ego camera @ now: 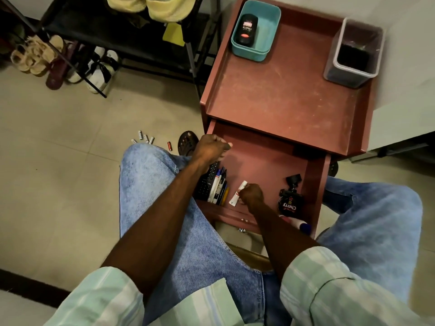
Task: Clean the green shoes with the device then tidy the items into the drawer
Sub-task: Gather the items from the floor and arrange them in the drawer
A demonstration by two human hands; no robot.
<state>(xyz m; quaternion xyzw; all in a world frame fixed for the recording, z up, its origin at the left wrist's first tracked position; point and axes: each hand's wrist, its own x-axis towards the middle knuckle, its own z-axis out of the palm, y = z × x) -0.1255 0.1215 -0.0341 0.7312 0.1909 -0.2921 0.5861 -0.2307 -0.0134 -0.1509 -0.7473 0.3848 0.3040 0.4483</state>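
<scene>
Drawer (263, 158): open. Right hand (251, 194) pinches white tube (237, 192); light, soft, take mid-body. Left hand (210, 147) curled at drawer's back corner; contents hidden.

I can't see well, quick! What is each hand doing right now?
Left hand: fingers curled over the open drawer; holding anything cannot be told.
Right hand: fingers curled, pinching a small white tube in the drawer.
</scene>
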